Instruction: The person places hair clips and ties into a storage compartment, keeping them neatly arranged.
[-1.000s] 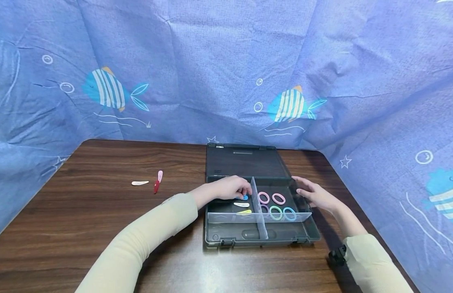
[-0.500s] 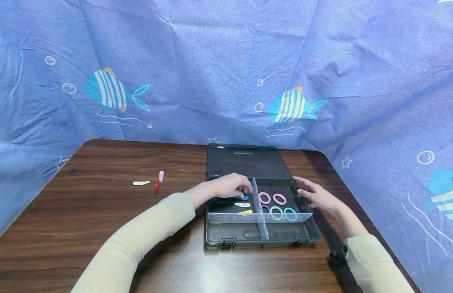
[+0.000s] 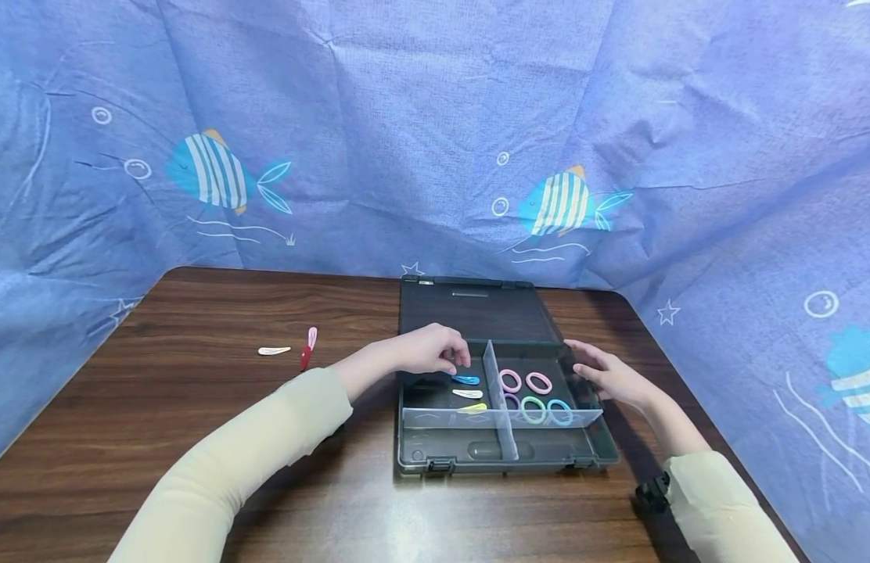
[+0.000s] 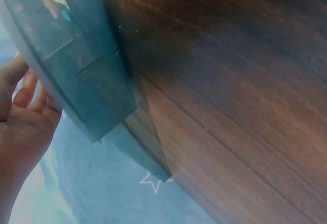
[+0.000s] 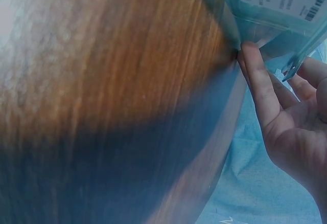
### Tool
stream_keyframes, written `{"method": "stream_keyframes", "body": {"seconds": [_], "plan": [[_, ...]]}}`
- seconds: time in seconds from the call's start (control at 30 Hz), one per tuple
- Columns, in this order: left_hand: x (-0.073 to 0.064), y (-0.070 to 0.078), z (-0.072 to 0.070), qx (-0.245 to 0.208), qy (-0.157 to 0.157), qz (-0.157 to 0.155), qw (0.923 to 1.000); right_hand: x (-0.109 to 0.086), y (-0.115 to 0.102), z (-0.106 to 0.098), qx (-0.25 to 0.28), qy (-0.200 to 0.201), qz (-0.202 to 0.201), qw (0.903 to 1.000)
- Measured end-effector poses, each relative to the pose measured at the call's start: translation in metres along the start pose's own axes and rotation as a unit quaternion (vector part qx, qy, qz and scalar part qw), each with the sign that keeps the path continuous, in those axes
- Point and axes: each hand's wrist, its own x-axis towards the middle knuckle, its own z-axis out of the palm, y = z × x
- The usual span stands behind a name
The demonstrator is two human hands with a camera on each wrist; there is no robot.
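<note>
In the head view, my left hand (image 3: 435, 349) hovers over the box's back left compartment with loosely bent fingers and nothing in them. Just below its fingertips lies a blue snap hair clip (image 3: 466, 380). A white hair clip (image 3: 468, 394) and a yellow hair clip (image 3: 473, 408) lie in front of it. My right hand (image 3: 613, 381) rests against the right side of the dark see-through box (image 3: 435, 450); in the right wrist view its extended fingers touch the wall. Several hair ties, among them a green hair tie (image 3: 523, 410), fill the back right compartment.
On the table's left part lie a white hair clip (image 3: 274, 351), a pink hair clip (image 3: 312, 336) and a red hair clip (image 3: 305, 358), the last two touching. The opened lid (image 3: 477, 313) lies back toward the blue fish-print cloth (image 3: 407, 141).
My left hand has let go of the blue hair clip and moved slightly left and up, leaving the clip in the compartment. The right hand stays at the box's side.
</note>
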Motion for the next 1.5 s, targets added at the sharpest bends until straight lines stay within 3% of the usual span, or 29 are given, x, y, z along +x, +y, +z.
{"method": "stream_keyframes", "body": {"seconds": [0.33, 0.67, 1.0, 1.5], "plan": [[-0.023, 0.005, -0.019, -0.027, -0.011, -0.011, 0.9995, 0.001, 0.001, 0.0, -0.006, 0.001, 0.006, 1.0], [-0.053, 0.005, -0.043, -0.027, 0.007, 0.028, 0.9992, 0.002, 0.0, -0.001, -0.009, 0.0, 0.003, 1.0], [-0.085, 0.001, -0.062, -0.043, 0.03, 0.008, 0.9986, 0.0, -0.001, 0.0, -0.002, -0.004, -0.001, 1.0], [-0.136, -0.02, -0.076, 0.01, 0.075, -0.038, 0.9964, -0.001, -0.003, 0.001, -0.002, -0.001, -0.006, 1.0]]}}
